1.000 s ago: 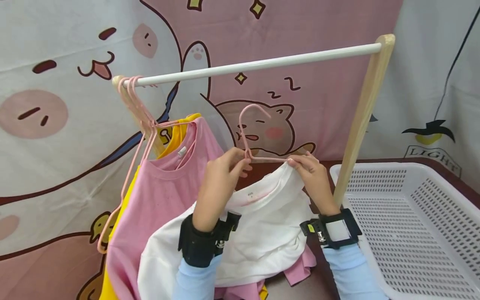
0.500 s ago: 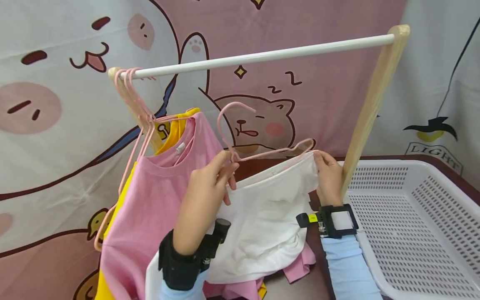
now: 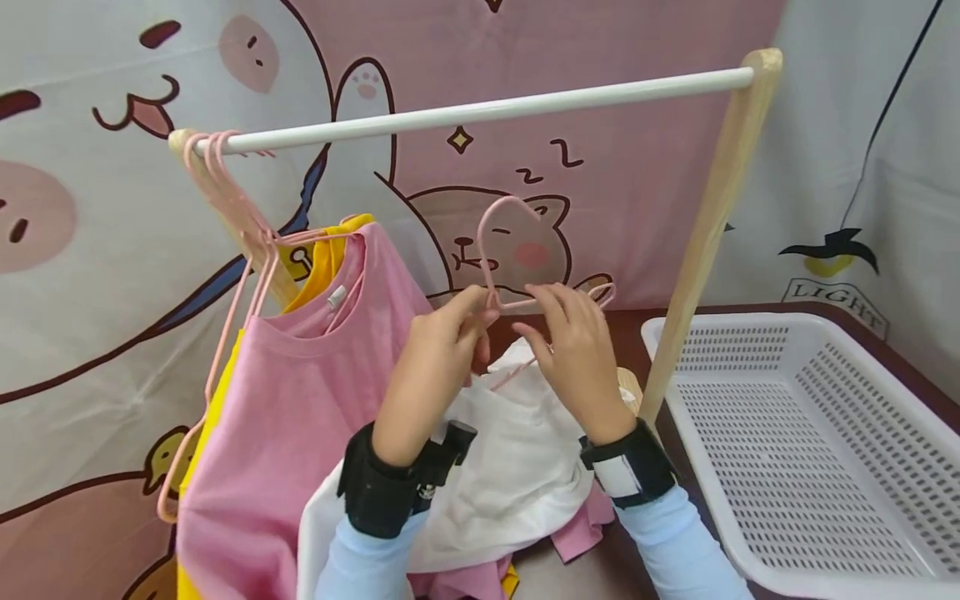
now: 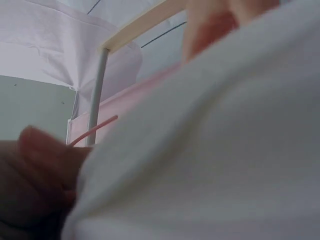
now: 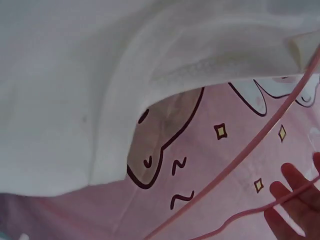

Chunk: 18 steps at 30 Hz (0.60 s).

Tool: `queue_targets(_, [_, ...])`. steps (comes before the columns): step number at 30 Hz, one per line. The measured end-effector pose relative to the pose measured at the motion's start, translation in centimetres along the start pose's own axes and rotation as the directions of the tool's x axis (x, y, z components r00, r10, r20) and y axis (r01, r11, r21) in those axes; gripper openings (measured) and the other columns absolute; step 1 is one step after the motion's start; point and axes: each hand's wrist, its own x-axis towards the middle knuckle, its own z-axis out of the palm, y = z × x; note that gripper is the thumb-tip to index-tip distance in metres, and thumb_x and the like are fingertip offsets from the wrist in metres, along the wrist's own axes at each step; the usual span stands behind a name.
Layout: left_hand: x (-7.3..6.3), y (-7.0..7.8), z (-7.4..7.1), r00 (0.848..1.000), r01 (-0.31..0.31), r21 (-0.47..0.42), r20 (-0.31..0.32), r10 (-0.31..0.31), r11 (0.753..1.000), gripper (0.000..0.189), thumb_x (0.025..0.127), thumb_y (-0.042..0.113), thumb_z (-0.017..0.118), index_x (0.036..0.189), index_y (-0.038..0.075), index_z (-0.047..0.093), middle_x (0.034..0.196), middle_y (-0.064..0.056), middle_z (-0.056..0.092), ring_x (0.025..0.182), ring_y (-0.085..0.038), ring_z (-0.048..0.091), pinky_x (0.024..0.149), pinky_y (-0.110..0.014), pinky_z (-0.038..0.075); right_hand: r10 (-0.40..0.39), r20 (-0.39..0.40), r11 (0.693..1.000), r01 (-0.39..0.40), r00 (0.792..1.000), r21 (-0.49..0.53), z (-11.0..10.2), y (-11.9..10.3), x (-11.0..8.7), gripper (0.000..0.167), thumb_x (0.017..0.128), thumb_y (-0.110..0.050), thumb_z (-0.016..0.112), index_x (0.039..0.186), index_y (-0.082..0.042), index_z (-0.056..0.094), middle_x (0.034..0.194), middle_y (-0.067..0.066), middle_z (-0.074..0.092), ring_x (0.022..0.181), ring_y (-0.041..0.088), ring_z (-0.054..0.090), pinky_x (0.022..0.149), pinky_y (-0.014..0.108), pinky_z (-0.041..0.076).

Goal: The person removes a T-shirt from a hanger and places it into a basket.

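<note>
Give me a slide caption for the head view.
Left hand holding a pink hanger, right hand beside it, white garment below, pink shirt hanging nearby.

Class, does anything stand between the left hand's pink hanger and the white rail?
Nothing visible does: the pink hanger, pinched by the left hand, stands hook-up below a bare stretch of the white rail. The hung pink shirt is off left.

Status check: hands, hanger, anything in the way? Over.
Left hand pinches pink hanger at the neck; right hand by its arm, thumb apart. White shirt bunched below, hanger's right end outside it. Right hand hides part of hanger.
</note>
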Motion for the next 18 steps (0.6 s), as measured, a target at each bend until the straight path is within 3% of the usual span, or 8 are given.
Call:
queue_targets(3, [-0.3, 0.0, 0.2, 0.999, -0.012, 0.032, -0.030, 0.013, 0.999, 0.013, 0.090, 0.021, 0.058, 0.095, 0.008, 0.060, 0.067, -0.007, 0.065, 0.050, -0.015, 0.058, 0.052, -0.028, 0.049, -0.045, 0.001, 0.993, 0.045, 0.999, -0.110, 0.1, -0.6, 0.6, 0.019, 0.088, -0.018, 0.063, 0.102, -0.005, 0.060, 0.093, 0.013, 0.062, 0.090, 0.028, 0.061, 0.082, 0.039, 0.051])
queue_targets(6, [-1.6, -0.2, -0.5, 0.998, 0.017, 0.183, -0.066, -0.005, 0.983, 0.024, 0.084, 0.025, 0.066, 0.096, 0.006, 0.060, 0.072, -0.007, 0.066, 0.061, -0.016, 0.061, 0.057, -0.028, 0.049, -0.023, 0.008, 0.990, 0.024, 1.000, -0.136, 0.6, -0.4, 1.3, 0.008, 0.090, -0.011, 0.060, 0.095, -0.005, 0.059, 0.088, 0.014, 0.061, 0.083, 0.027, 0.061, 0.071, 0.037, 0.053])
queue_targets(8, [-3.0, -0.2, -1.1, 0.996, 0.049, 0.337, -0.085, -0.022, 0.940, 0.026, 0.080, 0.026, 0.070, 0.093, 0.006, 0.060, 0.072, -0.007, 0.065, 0.061, -0.021, 0.060, 0.053, -0.031, 0.045, 0.010, 0.021, 0.993, -0.007, 1.000, -0.120, 0.7, 0.2, 1.5, 0.008, 0.090, -0.011, 0.059, 0.096, -0.005, 0.058, 0.089, 0.015, 0.061, 0.083, 0.028, 0.061, 0.067, 0.038, 0.054])
queue_targets(10, [-4.3, -0.2, -1.7, 0.993, 0.108, 0.436, -0.086, -0.078, 0.893, 0.022, 0.080, 0.026, 0.071, 0.087, 0.008, 0.060, 0.066, -0.007, 0.062, 0.058, -0.023, 0.059, 0.049, -0.034, 0.041, 0.061, 0.031, 0.994, -0.058, 0.998, -0.093, 0.8, 0.8, 1.6, 0.011, 0.091, -0.013, 0.057, 0.097, -0.004, 0.058, 0.090, 0.016, 0.061, 0.084, 0.030, 0.062, 0.066, 0.041, 0.055])
queue_targets(13, [-5.5, -0.5, -2.2, 0.991, 0.130, 0.515, -0.097, -0.093, 0.848, 0.016, 0.081, 0.025, 0.070, 0.077, 0.011, 0.062, 0.059, -0.007, 0.060, 0.055, -0.028, 0.059, 0.045, -0.037, 0.038, 0.132, 0.057, 0.989, -0.128, 0.990, -0.070, 0.9, 1.9, 1.8, 0.015, 0.092, -0.014, 0.055, 0.101, -0.003, 0.057, 0.094, 0.018, 0.061, 0.084, 0.033, 0.063, 0.069, 0.044, 0.055])
queue_targets(15, [-6.0, -0.6, -2.3, 0.991, 0.123, 0.521, -0.115, -0.073, 0.845, 0.017, 0.082, 0.026, 0.068, 0.073, 0.014, 0.061, 0.055, -0.005, 0.056, 0.055, -0.028, 0.059, 0.044, -0.038, 0.037, 0.169, 0.086, 0.985, -0.164, 0.982, -0.058, 1.1, 2.5, 2.1, 0.017, 0.093, -0.013, 0.054, 0.104, -0.001, 0.056, 0.097, 0.021, 0.061, 0.085, 0.036, 0.064, 0.073, 0.046, 0.055])
queue_targets(18, [-6.8, -0.8, -2.3, 0.987, 0.068, 0.504, -0.158, 0.015, 0.861, 0.019, 0.082, 0.028, 0.068, 0.069, 0.017, 0.059, 0.051, -0.002, 0.052, 0.052, -0.025, 0.058, 0.045, -0.035, 0.036, 0.224, 0.138, 0.975, -0.222, 0.965, -0.028, 1.6, 3.3, 2.7, 0.017, 0.094, -0.011, 0.051, 0.106, 0.001, 0.053, 0.103, 0.024, 0.060, 0.095, 0.039, 0.064, 0.080, 0.049, 0.052])
